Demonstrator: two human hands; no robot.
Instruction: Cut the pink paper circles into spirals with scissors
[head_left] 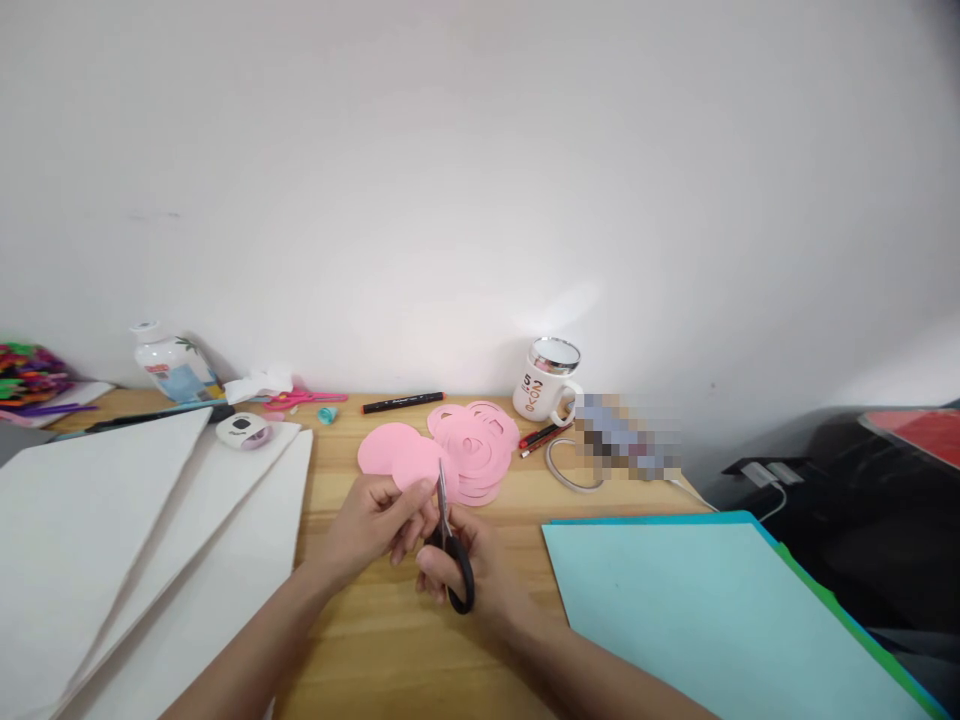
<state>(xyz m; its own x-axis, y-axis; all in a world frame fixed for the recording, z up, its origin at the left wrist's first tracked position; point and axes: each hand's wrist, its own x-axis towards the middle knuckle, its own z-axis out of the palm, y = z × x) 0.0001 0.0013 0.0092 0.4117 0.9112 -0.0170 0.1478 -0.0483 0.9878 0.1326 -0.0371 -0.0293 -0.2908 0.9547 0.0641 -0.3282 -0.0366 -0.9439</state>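
Observation:
My left hand [379,520] is closed on the edge of a round pink paper piece [418,463], pinching it between thumb and fingers. In my right hand [484,565] is a pair of scissors [461,578] with black handles, its blades pointing away from me and lying against the right part of that paper. Whether the blades are parted is hard to make out. Just beyond my hands lie another pink paper circle [382,445] and a heap of pink paper circles [480,450], some with curved cuts in them.
A white mug [536,385] stands behind the heap, beside pens and a cable [559,470]. White sheets [97,540] cover the left side, with a correction-tape-like device [244,430] on top. Turquoise sheets [690,610] lie at right. A black marker [403,403] and pink scissors [304,399] lie near the wall.

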